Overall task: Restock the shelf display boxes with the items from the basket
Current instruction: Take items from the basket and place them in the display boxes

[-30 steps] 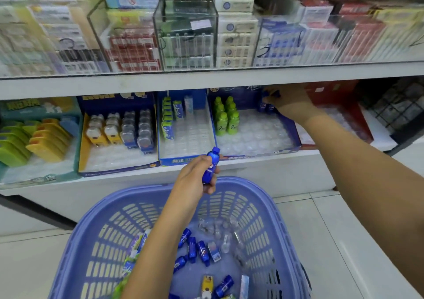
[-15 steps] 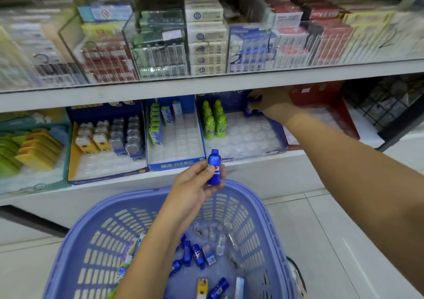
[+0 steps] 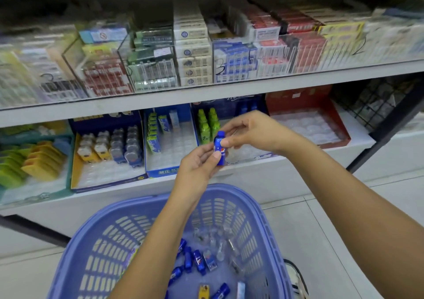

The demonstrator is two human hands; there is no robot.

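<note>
Blue miniature bottle [image 3: 219,149] was pinched by both left hand [image 3: 198,169] and right hand [image 3: 251,133], above the far rim of the basket [image 3: 231,189]. Risk: mistimed release between hands could drop it onto the floor [image 3: 27,280]

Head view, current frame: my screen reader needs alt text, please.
A left hand and right hand together hold a small blue bottle above a purple basket of similar bottles, before a shelf of partly filled display boxes.
</note>
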